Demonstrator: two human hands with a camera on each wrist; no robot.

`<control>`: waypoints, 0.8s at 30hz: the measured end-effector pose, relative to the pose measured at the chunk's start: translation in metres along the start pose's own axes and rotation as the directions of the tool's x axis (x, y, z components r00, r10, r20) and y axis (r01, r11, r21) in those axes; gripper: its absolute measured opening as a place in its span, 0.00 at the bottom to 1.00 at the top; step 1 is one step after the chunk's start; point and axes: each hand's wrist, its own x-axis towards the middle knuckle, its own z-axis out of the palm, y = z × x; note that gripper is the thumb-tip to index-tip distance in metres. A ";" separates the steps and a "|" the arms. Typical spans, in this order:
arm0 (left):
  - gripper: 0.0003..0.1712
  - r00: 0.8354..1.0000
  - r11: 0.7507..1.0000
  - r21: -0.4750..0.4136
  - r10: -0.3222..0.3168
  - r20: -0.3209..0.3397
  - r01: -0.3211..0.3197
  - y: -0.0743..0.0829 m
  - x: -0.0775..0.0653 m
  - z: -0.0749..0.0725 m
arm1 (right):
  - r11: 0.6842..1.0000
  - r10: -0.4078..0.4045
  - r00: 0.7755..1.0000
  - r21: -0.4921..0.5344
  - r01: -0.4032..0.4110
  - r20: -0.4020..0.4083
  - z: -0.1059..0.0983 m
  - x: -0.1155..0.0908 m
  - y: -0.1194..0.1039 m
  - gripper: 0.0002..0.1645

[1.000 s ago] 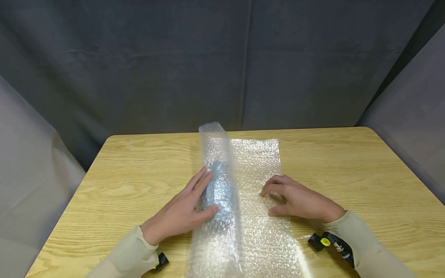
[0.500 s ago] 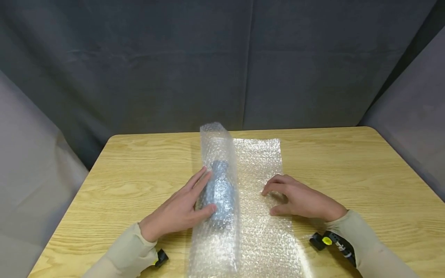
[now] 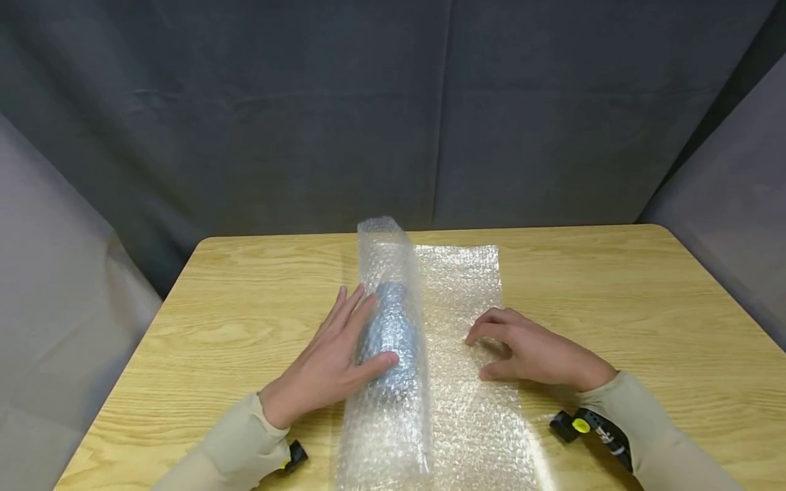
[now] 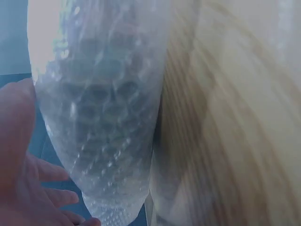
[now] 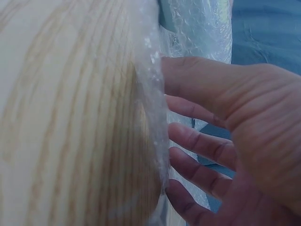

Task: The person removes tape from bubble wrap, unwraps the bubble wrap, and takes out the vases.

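Observation:
A bluish bottle-shaped object (image 3: 393, 327) lies inside a rolled part of clear bubble wrap (image 3: 383, 436), its details blurred by the layers. My left hand (image 3: 328, 361) rests along the roll's left side, fingers extended and thumb across the top. In the left wrist view the roll (image 4: 103, 103) stands beside those spread fingers (image 4: 51, 172). To the right, my right hand (image 3: 528, 351) touches the flat stretch of bubble wrap (image 3: 460, 286) with its fingertips, the fingers loosely bent. The right wrist view has the fingertips (image 5: 178, 136) against the sheet (image 5: 157, 103), with no pinch visible.
The bubble wrap lies lengthwise on a wood-grain table (image 3: 245, 300), running off the bottom of the head view. A dark grey curtain (image 3: 307, 116) hangs behind the table's far edge, with lighter cloth (image 3: 55, 293) at the sides.
My left hand has shifted slightly on the roll, with its thumb farther over the top. The right hand stays in place on the sheet. The head view has drifted slightly.

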 end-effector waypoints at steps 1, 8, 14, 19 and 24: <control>0.56 1.000 1.000 -0.002 0.003 -0.005 -0.003 0.001 0.001 0.001 | 1.000 -0.002 1.000 -0.001 0.002 0.001 0.000 0.000 0.000 0.23; 0.52 0.999 0.999 0.024 0.037 0.020 -0.037 0.011 0.004 0.009 | 1.000 -0.003 1.000 -0.005 0.003 0.002 -0.001 0.000 0.000 0.23; 0.52 0.998 0.998 0.038 0.053 0.042 -0.054 0.012 0.004 0.012 | 1.000 -0.010 1.000 -0.001 0.010 -0.002 0.000 0.000 -0.001 0.23; 0.53 0.997 0.998 0.027 0.055 0.046 -0.057 0.010 0.003 0.010 | 1.000 -0.015 1.000 -0.008 0.015 -0.008 0.001 0.000 0.000 0.23; 0.54 0.997 0.997 0.026 0.067 0.043 -0.068 0.009 0.002 0.007 | 1.000 -0.015 1.000 -0.012 0.015 -0.007 0.001 -0.001 0.000 0.24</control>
